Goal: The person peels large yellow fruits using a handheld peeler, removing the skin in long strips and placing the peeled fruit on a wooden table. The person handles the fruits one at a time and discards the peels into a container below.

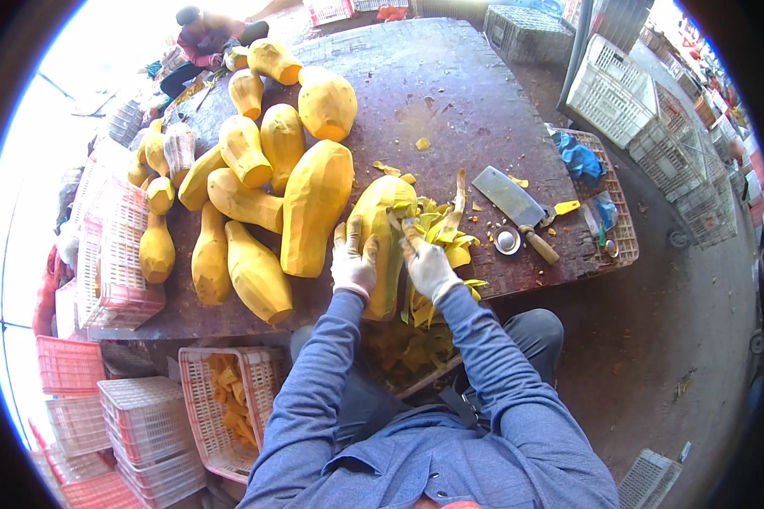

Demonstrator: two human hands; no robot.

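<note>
A large, partly peeled yellow squash (382, 210) lies lengthwise before me at the table's front edge; a green strip of rind shows on its right side. My gloved left hand (354, 257) rests on its left side with the fingers spread. In my gloved right hand (425, 257) is a peeler (395, 219), held against the upper right of the squash; its handle is mostly hidden by the fingers. Curled peelings (452, 245) are heaped beside this hand and hang over the edge. Several peeled squashes (317, 210) lie to the left.
A cleaver (509, 194), a yellow-handled tool (566, 207) and a small metal cup (507, 240) lie on the wooden table (420, 95) at right. Plastic crates (118, 254) flank its left side. A crate of orange pieces (219, 407) stands below. Another person (207, 41) sits at the far left corner.
</note>
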